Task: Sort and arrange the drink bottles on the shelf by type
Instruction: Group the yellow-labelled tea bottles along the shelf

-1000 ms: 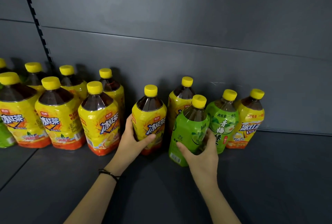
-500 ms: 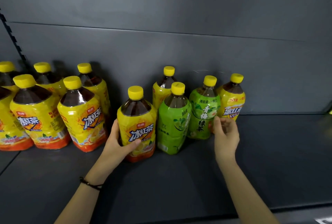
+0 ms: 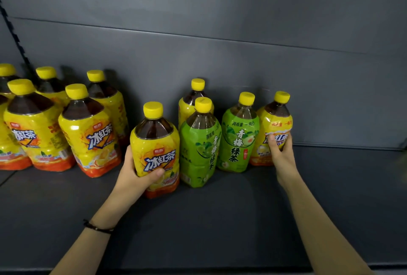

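My left hand (image 3: 136, 175) grips the lower body of a yellow iced black tea bottle (image 3: 155, 142) standing at the middle of the shelf. To its right stand two green tea bottles, one in front (image 3: 199, 149) and one further back (image 3: 239, 136). Another yellow tea bottle (image 3: 191, 103) is half hidden behind the front green one. My right hand (image 3: 282, 153) wraps around the rightmost yellow tea bottle (image 3: 275, 120) near the back wall. A cluster of several yellow tea bottles (image 3: 88, 129) stands at the left.
The dark grey shelf board (image 3: 220, 219) stretches toward me and to the right. A grey back panel (image 3: 242, 58) closes the rear. A slotted upright rail (image 3: 15, 36) runs along the far left. The shelf's front edge lies at the bottom of the view.
My right hand has moved right from near the back green bottle and closed on the rightmost yellow bottle. My left hand keeps its grip on the middle yellow bottle.
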{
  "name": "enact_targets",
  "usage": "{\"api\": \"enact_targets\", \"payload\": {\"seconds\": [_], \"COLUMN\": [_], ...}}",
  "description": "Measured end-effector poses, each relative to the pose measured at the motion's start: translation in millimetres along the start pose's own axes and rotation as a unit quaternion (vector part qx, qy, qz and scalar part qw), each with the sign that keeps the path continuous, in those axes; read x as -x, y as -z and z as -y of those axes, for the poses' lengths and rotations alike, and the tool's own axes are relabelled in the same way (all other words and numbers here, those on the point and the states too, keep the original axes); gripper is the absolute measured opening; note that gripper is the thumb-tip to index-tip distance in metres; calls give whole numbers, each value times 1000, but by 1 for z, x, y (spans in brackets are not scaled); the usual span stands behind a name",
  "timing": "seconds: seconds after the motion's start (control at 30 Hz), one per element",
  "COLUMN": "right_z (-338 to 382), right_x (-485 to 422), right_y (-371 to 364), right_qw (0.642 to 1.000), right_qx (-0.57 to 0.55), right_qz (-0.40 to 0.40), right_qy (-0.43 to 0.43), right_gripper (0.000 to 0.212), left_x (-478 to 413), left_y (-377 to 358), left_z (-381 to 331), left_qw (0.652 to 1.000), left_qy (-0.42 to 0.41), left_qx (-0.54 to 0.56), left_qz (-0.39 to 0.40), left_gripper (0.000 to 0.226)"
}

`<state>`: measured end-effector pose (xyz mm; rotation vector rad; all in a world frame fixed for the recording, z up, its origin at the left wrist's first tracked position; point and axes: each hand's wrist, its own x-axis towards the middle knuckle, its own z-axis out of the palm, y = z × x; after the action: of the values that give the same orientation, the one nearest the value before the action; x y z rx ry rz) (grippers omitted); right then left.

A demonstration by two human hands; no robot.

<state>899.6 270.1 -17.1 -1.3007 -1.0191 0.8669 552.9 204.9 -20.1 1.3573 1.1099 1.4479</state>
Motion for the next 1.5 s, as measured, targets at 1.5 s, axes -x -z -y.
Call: {"api": "enact_targets", "payload": {"seconds": [1.5], "right_z": [20], "right_x": [249], "right_y": [-230], "right_qw": [988], "right_qx": [-64], "right_qz": [132], "right_qy": [49], "right_gripper": [89], "left_x": [94], "left_y": [160], "left_z": [-31], "left_qw": [991], "left_qy": [-29], "left_qx": [-22], "left_qz": [-128], "left_gripper": [87]}}
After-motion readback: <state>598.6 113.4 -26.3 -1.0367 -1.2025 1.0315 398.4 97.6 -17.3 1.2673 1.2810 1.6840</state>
